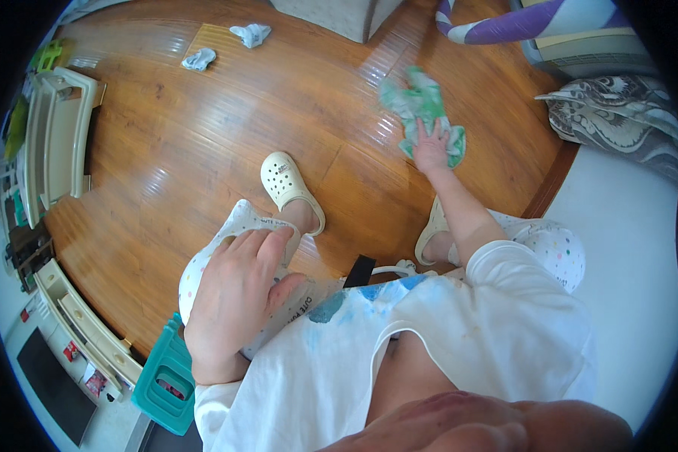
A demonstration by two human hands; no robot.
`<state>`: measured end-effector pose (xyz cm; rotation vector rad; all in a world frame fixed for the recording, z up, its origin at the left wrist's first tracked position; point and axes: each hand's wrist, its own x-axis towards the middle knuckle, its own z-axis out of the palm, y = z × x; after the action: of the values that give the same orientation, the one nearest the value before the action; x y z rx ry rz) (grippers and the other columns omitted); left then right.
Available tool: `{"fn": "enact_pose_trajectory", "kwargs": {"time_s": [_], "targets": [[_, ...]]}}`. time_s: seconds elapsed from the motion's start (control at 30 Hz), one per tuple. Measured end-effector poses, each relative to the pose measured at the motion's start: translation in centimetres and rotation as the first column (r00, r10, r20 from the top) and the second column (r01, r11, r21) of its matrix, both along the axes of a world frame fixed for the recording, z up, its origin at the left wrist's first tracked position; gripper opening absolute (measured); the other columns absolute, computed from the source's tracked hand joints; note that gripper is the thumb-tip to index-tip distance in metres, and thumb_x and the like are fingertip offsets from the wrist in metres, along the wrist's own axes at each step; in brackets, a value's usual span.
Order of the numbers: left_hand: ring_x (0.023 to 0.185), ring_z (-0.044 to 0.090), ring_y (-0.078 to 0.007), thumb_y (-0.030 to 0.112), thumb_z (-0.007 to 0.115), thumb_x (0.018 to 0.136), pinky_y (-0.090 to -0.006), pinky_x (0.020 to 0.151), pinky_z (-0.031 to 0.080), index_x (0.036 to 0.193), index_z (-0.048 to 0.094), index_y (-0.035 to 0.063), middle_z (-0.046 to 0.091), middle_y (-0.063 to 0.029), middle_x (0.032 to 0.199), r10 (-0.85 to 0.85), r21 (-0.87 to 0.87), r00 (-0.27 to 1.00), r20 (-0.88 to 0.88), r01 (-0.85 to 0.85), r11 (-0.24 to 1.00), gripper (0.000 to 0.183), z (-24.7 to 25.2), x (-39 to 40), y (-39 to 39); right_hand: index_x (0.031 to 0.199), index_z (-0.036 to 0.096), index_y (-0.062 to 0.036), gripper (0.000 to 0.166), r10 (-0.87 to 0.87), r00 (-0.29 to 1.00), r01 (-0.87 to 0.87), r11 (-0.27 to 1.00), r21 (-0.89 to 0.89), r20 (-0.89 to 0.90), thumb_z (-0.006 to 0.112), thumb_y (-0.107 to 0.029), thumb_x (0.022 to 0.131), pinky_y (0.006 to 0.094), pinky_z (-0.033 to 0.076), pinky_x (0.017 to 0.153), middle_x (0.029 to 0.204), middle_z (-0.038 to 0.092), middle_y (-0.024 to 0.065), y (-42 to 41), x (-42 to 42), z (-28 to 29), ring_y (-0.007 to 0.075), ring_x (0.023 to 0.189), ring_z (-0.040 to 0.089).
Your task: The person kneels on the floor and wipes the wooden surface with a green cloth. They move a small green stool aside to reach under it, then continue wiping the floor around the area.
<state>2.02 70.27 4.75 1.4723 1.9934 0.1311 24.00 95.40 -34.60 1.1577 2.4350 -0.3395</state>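
On the right side, my right hand (431,148) holds a green and white cloth (418,104) down against the wood floor, its fingers spread over the fabric. The far part of the cloth is blurred. My left hand (234,294) rests palm down on my left knee, with nothing seen in it; what lies under the palm is hidden. Dotted white trousers (553,248) cover my bent legs. My feet wear cream clogs (279,175), one on each side of the bare floor (226,130) between them.
Two crumpled light cloth items (199,59) lie at the upper left. Cream drawer furniture (70,141) lines the left side, near a teal plastic bin (147,390). A patterned cushion (616,121) and a purple and white hoop (508,25) are at the right.
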Motion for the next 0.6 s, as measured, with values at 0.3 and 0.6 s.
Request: {"fn": "enact_pose_trajectory", "kwargs": {"time_s": [0.3, 0.6], "targets": [[0.095, 0.059, -0.0393, 0.023, 0.069, 0.083, -0.0448, 0.08, 0.048, 0.117, 0.054, 0.002, 0.063, -0.0191, 0.1, -0.06, 0.145, 0.992, 0.112, 0.044, 0.988, 0.043, 0.1, 0.3, -2.5, 0.153, 0.024, -0.0291, 0.082, 0.192, 0.964, -0.124, 0.937, -0.328, 0.184, 0.065, -0.016, 0.083, 0.0571, 0.027, 0.114, 0.16, 0.007, 0.0208, -9.0, 1.9, 2.4, 0.0584, 0.139, 0.014], [0.093, 0.061, -0.0391, 0.026, 0.068, 0.085, -0.0444, 0.078, 0.049, 0.114, 0.055, 0.003, 0.064, -0.0204, 0.096, -0.113, 0.198, 0.992, 0.05, 0.101, 0.975, 0.039, -0.3, 1.3, -3.2, 0.145, 0.04, -0.0203, 0.068, 0.002, 0.984, -0.051, 0.961, -0.273, -0.177, 0.066, -0.023, 0.082, 0.0451, 0.041, 0.106, 0.152, 0.026, 0.0266, -7.3, 0.7, 6.6, 0.044, 0.131, 0.042]]}}
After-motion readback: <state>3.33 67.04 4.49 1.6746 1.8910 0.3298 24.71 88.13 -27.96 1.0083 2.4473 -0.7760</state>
